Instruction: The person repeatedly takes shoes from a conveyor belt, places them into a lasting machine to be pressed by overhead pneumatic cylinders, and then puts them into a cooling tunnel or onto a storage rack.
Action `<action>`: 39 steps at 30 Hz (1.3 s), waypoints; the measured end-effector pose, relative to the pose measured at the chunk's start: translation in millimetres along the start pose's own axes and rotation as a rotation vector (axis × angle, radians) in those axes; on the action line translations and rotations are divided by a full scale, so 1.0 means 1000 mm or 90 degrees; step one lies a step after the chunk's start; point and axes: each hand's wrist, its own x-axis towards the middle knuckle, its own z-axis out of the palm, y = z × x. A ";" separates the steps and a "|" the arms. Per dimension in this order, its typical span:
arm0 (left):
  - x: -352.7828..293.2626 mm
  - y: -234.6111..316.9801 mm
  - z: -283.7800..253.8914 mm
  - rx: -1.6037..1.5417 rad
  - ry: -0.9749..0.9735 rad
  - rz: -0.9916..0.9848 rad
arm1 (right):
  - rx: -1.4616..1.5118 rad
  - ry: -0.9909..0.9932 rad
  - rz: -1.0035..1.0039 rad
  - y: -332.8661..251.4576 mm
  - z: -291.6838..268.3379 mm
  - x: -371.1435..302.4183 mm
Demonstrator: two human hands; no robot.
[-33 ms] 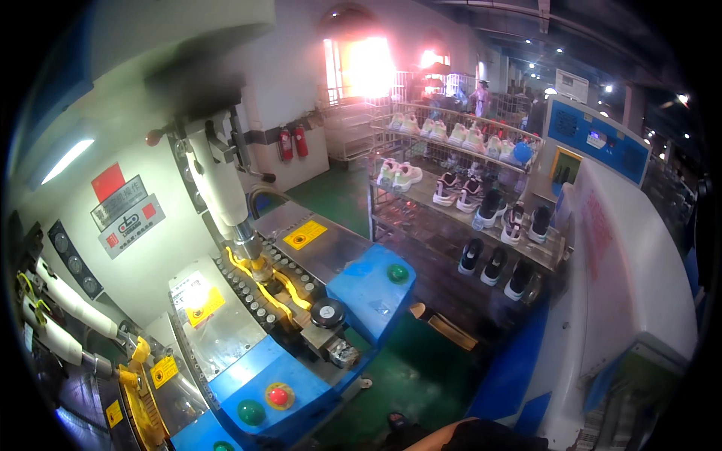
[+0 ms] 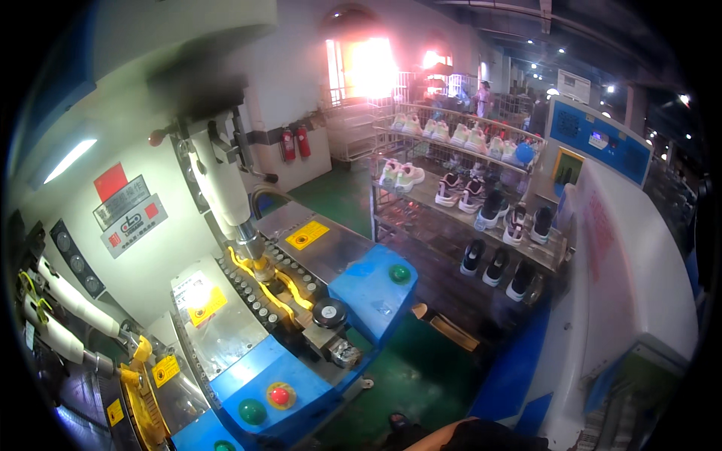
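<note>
Neither of my hands shows in the picture. Part of a bare forearm and dark clothing come in at the lower edge. To the left stands a pressing machine with blue front panels. Its white press column comes down over yellow pads set between rows of round metal studs. On its front sit a red button and a green button, with another green button on the right panel. A second station with a yellow pad lies at the lower left.
A metal rack behind holds several pairs of sneakers, with black shoes on its lower shelf. A white and blue machine fills the right side. Fire extinguishers stand by the wall. A person is far off.
The whole view has shifted very slightly. Nothing else has visibly moved.
</note>
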 end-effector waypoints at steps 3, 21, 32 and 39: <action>0.009 0.017 0.026 -0.037 -0.005 -0.129 | -0.037 -0.017 -0.088 -0.004 0.000 0.004; 0.019 0.031 0.052 -0.102 -0.048 -0.348 | -0.009 -0.003 0.025 0.001 0.008 0.006; 0.026 0.037 0.021 -0.172 -0.026 -0.439 | -0.023 0.002 0.026 0.010 0.015 0.012; 0.034 0.058 0.004 -0.234 -0.132 -0.669 | 0.017 0.022 0.091 -0.003 -0.003 0.003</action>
